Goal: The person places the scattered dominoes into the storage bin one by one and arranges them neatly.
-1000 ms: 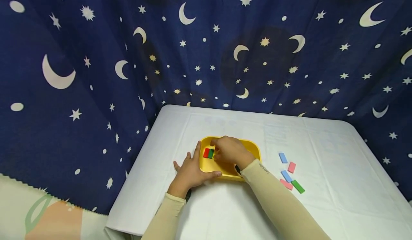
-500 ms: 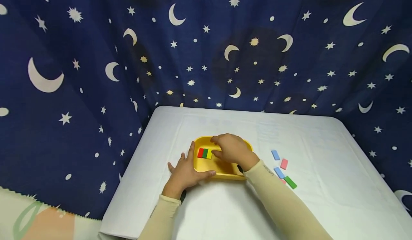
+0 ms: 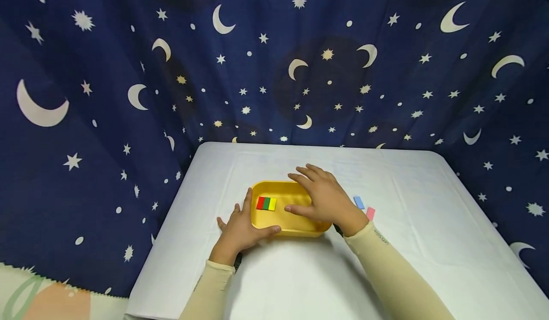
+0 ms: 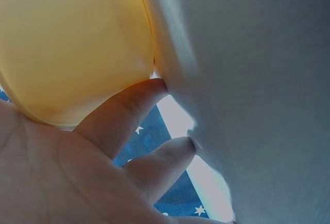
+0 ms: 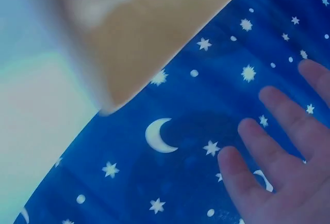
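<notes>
A yellow plastic tray [image 3: 296, 224] stands on the white-covered table. Inside its left part, a red block [image 3: 260, 203], a green block [image 3: 267, 203] and a yellow block [image 3: 272, 204] lie side by side in a row, touching. My left hand [image 3: 240, 229] rests spread against the tray's left end, thumb along the near rim; its straight fingers touch the tray's outer wall [image 4: 77, 43] in the left wrist view. Over the tray's right part hovers my right hand [image 3: 328, 198], fingers spread and holding nothing; its fingers [image 5: 281, 167] also look extended in the right wrist view.
To the right of the tray lie a blue block [image 3: 359, 202] and a pink block [image 3: 371, 213], partly near the right wrist. The right forearm covers the table beyond them. A navy curtain [image 3: 266, 72] with moons and stars hangs behind the table [image 3: 240, 160].
My right hand has let go of the yellow block beside the green one, then lifted away to the right with its fingers spreading. The left hand stays at the tray; the head view has shifted slightly.
</notes>
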### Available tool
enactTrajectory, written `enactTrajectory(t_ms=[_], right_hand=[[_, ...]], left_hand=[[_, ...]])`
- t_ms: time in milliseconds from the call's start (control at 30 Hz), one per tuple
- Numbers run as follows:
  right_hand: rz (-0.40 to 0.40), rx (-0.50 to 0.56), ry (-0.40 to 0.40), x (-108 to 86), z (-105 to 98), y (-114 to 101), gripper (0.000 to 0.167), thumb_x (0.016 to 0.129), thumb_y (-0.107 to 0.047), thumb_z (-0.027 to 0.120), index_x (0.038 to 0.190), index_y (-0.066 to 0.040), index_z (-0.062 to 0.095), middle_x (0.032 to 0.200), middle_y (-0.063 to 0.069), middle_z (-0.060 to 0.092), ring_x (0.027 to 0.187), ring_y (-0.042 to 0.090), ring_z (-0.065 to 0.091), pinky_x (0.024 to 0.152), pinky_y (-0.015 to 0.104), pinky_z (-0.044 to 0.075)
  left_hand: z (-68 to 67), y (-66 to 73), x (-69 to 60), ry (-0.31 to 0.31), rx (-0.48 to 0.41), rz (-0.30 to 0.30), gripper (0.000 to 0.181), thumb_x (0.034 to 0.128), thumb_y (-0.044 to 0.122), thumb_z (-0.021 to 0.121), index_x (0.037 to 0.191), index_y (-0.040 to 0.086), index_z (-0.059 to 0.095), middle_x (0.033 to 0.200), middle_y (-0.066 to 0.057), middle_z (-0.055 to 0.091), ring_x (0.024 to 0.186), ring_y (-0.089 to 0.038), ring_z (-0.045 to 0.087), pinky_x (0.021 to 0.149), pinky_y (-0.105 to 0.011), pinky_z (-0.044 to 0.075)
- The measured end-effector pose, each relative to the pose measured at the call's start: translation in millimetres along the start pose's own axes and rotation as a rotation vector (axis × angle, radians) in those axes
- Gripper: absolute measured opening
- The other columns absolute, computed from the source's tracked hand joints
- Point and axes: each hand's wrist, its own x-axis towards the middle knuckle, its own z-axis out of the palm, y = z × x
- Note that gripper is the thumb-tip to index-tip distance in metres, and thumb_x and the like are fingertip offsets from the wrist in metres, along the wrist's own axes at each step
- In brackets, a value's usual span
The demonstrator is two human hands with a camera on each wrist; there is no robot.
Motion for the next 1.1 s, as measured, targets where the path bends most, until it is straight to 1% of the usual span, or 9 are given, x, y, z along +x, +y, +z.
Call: enactTrajectory(t_ms=[133,233,433,600,733,833,933,1033,1100], right_hand=[[0.024,-0.010,0.000,-18.9,-1.8,8.2,0.099,0.085,-0.088,0.056,0.166,-0.035,0.034,0.168,0.008,0.037,0.156,0.041,0.025,0.116,0.071,0.028],[0.044,-0.008,0.002,-33.5,0.0,14.8,0.101,0.085,-0.088,0.056,0.168,-0.039,0.027,0.172,0.005,0.028,0.159,0.041,0.018,0.116,0.073,0.023],[0.109,0.014,0.047,-66.3,0.0,39.8,0.098,0.086,-0.083,0.062,0.167,-0.037,0.030,0.173,0.002,0.024,0.160,0.039,0.013,0.116,0.075,0.019],[0.176,0.041,0.079,-98.4,3.3,61.6,0.088,0.095,-0.068,0.065,0.169,-0.036,0.027,0.173,0.005,0.025,0.160,0.040,0.013,0.116,0.075,0.017],[0.245,0.059,0.104,-119.2,6.9,75.8,0.084,0.098,-0.060,0.065,0.169,-0.035,0.027,0.172,0.010,0.027,0.160,0.042,0.012,0.118,0.074,0.011],[0.296,0.050,0.112,-127.1,7.3,85.5,0.088,0.097,-0.062,0.067,0.169,-0.034,0.026,0.172,0.013,0.027,0.159,0.044,0.010,0.119,0.075,0.007],[0.355,0.041,0.111,-130.4,7.6,93.9,0.097,0.093,-0.069,0.069,0.170,-0.035,0.021,0.172,0.016,0.025,0.159,0.048,0.007,0.116,0.079,0.004],[0.415,0.039,0.116,-133.7,7.8,100.0,0.105,0.087,-0.074,0.071,0.170,-0.037,0.018,0.173,0.017,0.022,0.158,0.051,0.005,0.115,0.080,-0.002],[0.434,0.040,0.126,-134.8,7.8,103.1,0.108,0.085,-0.076,0.072,0.170,-0.037,0.018,0.173,0.017,0.021,0.157,0.051,0.004,0.115,0.080,-0.005]], left_hand=[[-0.7,0.7,-0.5,-0.009,-0.009,-0.006,0.148,0.0595,0.098,0.070,0.171,0.031,0.000,0.154,-0.012,0.056,0.153,-0.042,0.034,0.107,-0.089,0.004],[-0.8,-1.2,-0.3,-0.009,-0.003,-0.016,0.149,0.0587,0.098,0.070,0.171,0.031,0.000,0.154,-0.012,0.056,0.154,-0.042,0.033,0.107,-0.089,0.005],[2.4,-3.0,3.2,-0.004,-0.018,-0.011,0.150,0.0563,0.101,0.068,0.171,0.033,-0.001,0.155,-0.012,0.055,0.154,-0.042,0.032,0.107,-0.089,0.004],[5.0,-1.9,2.0,-0.001,-0.036,-0.011,0.149,0.0570,0.098,0.072,0.171,0.033,0.001,0.157,-0.015,0.052,0.153,-0.042,0.034,0.106,-0.089,0.003],[5.1,-2.2,-2.2,-0.010,-0.049,-0.009,0.149,0.0579,0.096,0.074,0.172,0.030,0.002,0.157,-0.016,0.052,0.152,-0.043,0.035,0.105,-0.090,0.003],[4.6,-2.1,-3.4,-0.004,-0.044,-0.011,0.150,0.0576,0.096,0.073,0.172,0.029,0.003,0.155,-0.016,0.054,0.152,-0.043,0.036,0.105,-0.090,0.004],[3.1,-1.7,-2.6,0.007,-0.035,-0.018,0.149,0.0574,0.097,0.073,0.172,0.031,0.003,0.155,-0.016,0.054,0.152,-0.042,0.036,0.106,-0.090,0.005],[1.2,-1.2,-0.5,0.001,-0.032,-0.014,0.149,0.0580,0.097,0.072,0.171,0.032,0.001,0.157,-0.016,0.052,0.153,-0.042,0.034,0.107,-0.089,0.004],[-0.7,-1.4,0.8,-0.004,-0.026,-0.011,0.149,0.0580,0.098,0.071,0.171,0.032,0.000,0.157,-0.015,0.052,0.153,-0.042,0.034,0.107,-0.089,0.004]])
